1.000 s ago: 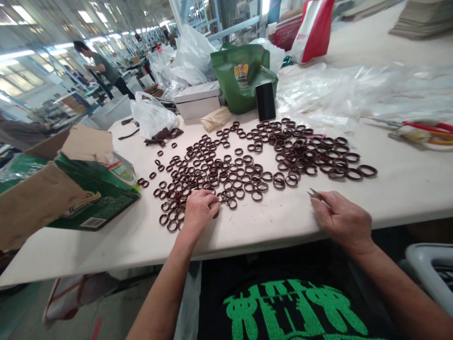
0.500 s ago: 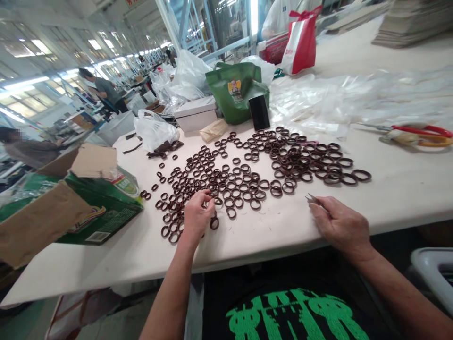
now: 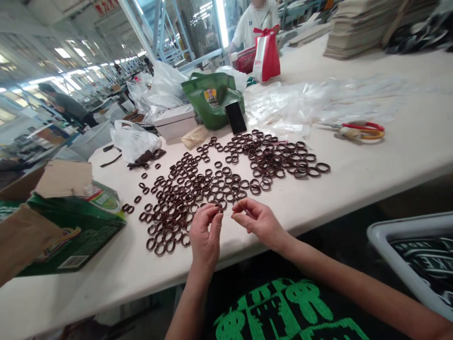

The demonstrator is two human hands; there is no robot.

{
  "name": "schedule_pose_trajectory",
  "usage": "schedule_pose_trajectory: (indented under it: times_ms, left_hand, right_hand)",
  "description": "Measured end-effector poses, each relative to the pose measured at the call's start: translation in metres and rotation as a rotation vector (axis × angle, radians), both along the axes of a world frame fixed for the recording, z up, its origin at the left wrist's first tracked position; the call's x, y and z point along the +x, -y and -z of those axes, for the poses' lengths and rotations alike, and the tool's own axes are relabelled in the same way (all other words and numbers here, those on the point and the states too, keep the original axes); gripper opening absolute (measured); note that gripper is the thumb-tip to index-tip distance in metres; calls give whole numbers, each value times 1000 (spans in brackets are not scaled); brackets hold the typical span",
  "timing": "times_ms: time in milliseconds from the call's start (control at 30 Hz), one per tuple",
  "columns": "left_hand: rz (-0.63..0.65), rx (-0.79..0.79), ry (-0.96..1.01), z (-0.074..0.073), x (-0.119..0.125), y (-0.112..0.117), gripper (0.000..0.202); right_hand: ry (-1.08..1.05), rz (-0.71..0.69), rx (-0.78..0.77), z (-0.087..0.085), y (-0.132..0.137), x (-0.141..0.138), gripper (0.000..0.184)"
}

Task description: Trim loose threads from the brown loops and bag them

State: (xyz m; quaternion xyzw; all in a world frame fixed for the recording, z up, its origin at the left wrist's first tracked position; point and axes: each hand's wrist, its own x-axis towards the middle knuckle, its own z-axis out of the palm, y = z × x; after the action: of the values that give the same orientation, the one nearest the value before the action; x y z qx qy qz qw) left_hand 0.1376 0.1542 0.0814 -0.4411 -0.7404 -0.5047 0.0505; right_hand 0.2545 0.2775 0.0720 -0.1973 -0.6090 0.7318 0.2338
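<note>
Several dark brown rings [image 3: 226, 174] lie spread over the white table [image 3: 371, 170]. Both hands meet above the table's near edge, just in front of the rings. My left hand [image 3: 205, 231] is closed in a pinch, thumb and fingers up, on one brown ring [image 3: 222, 204]. My right hand [image 3: 256, 219] is closed too, its fingertips almost touching the left ones. A thin metal tip of small snips [image 3: 239, 206] shows at its fingers.
A torn green carton [image 3: 71, 226] sits at the left. Behind the rings are a white bag [image 3: 132, 139], white box [image 3: 173, 120], green pouch [image 3: 212, 97], black phone [image 3: 236, 117], clear plastic bags [image 3: 300, 101] and red-handled scissors [image 3: 361, 130]. A grey crate [image 3: 406, 250] stands lower right. Other people work farther off.
My left hand lifted off the pile with a ring. My right hand came in from the right to meet it. The view swung right and up.
</note>
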Motion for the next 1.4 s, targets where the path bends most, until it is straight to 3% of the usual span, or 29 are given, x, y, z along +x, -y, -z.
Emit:
schedule_pose_trajectory:
  times_ms: [233,433,533,633,733,833,933,1067,1133,1300,1400]
  left_hand:
    - [38,-91,-181,2,24,0,29]
    - [17,-72,-10,4,29,4,15]
    - [-17,-90,69,2,27,5,24]
    - [52,-120,8,-2,25,5,21]
    - [93,-153,43,-4,25,6,14]
    - [88,-200,229,-1,25,8,13]
    - [141,-198,572,4,26,10,16]
    - [284,-77,1090,9,27,11,22]
    - [296,-19,1271,8,30,10,24]
    - [216,39,1390,7,35,7,29]
    - [192,60,1375,9,33,9,26]
  right_hand:
    - [-79,25,27,4,10,-12,31]
    - [8,38,141,8,5,-1,25]
    - [65,-3,260,9,3,6,19]
    - [62,-49,293,8,4,10,14]
    - [41,-7,254,5,4,12,16]
    - [77,28,252,3,4,15,16]
    - [132,0,247,4,2,18,15]
    - [146,-119,90,9,1,19,21]
    - [155,-187,-10,11,1,19,25]
    - [153,-266,-81,13,2,18,31]
    - [176,-250,52,11,2,20,33]
